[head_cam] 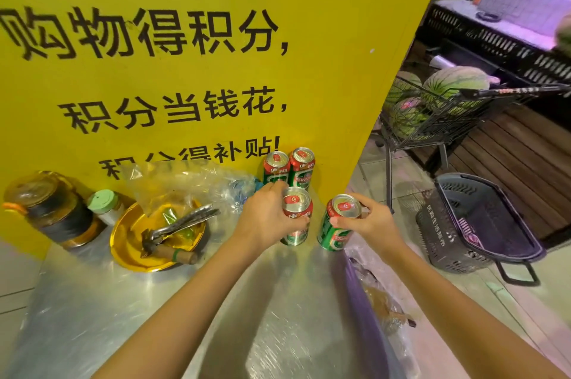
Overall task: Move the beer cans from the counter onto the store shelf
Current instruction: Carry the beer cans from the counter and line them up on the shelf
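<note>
Two cans gripped: left hand [268, 218] on upright can [297, 218], right hand [367, 222] on tilted can [336, 224], top leaning left.

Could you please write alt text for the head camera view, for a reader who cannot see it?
On a steel counter against a yellow sign, the left hand grips one beer can and the right hand grips another; two more cans stand behind. A gold dish lies left, a cart of watermelons right.
</note>
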Available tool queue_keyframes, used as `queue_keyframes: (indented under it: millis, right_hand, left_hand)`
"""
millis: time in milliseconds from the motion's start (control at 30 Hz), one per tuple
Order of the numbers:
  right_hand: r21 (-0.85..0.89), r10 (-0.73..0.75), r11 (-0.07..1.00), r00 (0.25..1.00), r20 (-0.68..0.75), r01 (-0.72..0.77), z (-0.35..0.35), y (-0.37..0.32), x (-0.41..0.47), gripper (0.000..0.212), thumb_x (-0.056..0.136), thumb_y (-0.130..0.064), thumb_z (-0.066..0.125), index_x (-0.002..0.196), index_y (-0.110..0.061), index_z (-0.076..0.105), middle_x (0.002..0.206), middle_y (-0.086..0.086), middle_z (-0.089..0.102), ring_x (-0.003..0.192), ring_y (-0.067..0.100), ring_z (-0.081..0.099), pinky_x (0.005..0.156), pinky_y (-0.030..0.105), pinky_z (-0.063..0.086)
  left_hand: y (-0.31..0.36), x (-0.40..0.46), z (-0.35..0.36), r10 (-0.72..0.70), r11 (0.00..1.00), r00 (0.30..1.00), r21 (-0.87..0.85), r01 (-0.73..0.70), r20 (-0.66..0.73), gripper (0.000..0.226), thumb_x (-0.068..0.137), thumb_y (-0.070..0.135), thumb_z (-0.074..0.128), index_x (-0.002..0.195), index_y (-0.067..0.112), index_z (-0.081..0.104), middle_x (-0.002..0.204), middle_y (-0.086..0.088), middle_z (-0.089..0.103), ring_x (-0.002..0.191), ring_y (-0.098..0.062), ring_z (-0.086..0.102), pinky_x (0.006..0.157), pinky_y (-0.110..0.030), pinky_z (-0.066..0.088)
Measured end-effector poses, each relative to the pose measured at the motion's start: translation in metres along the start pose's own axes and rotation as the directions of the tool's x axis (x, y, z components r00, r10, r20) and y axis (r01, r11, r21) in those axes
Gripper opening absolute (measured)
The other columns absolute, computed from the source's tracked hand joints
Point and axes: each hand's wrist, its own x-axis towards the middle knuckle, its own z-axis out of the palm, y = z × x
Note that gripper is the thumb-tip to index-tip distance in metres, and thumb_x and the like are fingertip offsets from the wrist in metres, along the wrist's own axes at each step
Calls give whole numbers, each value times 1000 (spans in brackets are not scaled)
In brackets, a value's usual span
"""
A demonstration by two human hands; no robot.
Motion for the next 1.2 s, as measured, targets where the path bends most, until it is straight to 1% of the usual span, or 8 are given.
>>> queue_keyframes:
  millis: [200,300,367,467,633,733,967,1200]
  right_hand:
    - [106,-39,994,992,121,26,-20,-46,-82,43,57,-13,86,94,-20,66,88,-1,71,80,12,66,61,12,51]
    - [121,-96,990,977,192,73,-19,-69,-125,50,53,-19,87,99,-21,65,92,-2,71,84,13,67,66,18,48]
    - [155,-136,983,965,226,102,-15,-82,-153,51,52,-20,85,99,-21,66,91,-3,70,84,12,66,65,20,46]
    - [205,-188,970,938,291,130,-2,-98,-195,58,38,-32,83,94,-27,68,88,-5,72,84,15,67,69,26,50]
    - [212,-264,960,842,470,183,40,-124,-259,46,42,-30,81,86,-34,69,83,-12,73,85,10,67,71,28,50]
    - [221,-301,953,745,596,208,75,-139,-297,43,47,-28,80,89,-30,70,86,-9,73,80,5,68,68,24,48]
    - [259,-355,932,499,791,253,187,-177,-383,46,51,-29,78,95,-25,70,89,-6,73,82,8,68,68,22,51]
    - [284,-340,933,275,899,221,349,-212,-473,35,54,-23,80,87,-31,71,82,-10,74,73,1,68,58,12,48]
  left_hand:
    - [35,-100,-38,-83,973,993,-224,61,-88,49,65,34,80,106,23,56,94,11,62,86,-7,61,72,-16,49]
    - [48,-158,-54,-173,903,979,-414,113,-110,61,53,41,81,106,29,55,103,6,66,93,-11,65,84,-33,56]
    - [56,-199,-63,-226,841,963,-528,116,-148,60,56,32,84,109,27,55,107,1,66,94,-9,66,86,-33,56]
    - [73,-261,-80,-253,796,936,-602,56,-247,41,70,8,78,98,29,55,96,9,65,79,8,64,67,-9,51]
    - [87,-366,-113,-363,736,847,-677,4,-390,51,53,25,81,99,23,61,86,8,71,76,0,66,62,-12,49]
    - [81,-428,-132,-441,730,760,-683,-5,-477,57,46,43,75,100,28,63,92,7,71,84,-7,67,65,-17,52]
    - [45,-563,-184,-619,715,481,-699,20,-621,59,47,47,72,104,32,63,100,3,71,90,-13,67,70,-24,51]
    - [-21,-687,-252,-688,719,190,-694,44,-701,34,71,24,77,99,35,62,91,6,71,82,-8,68,63,-16,51]
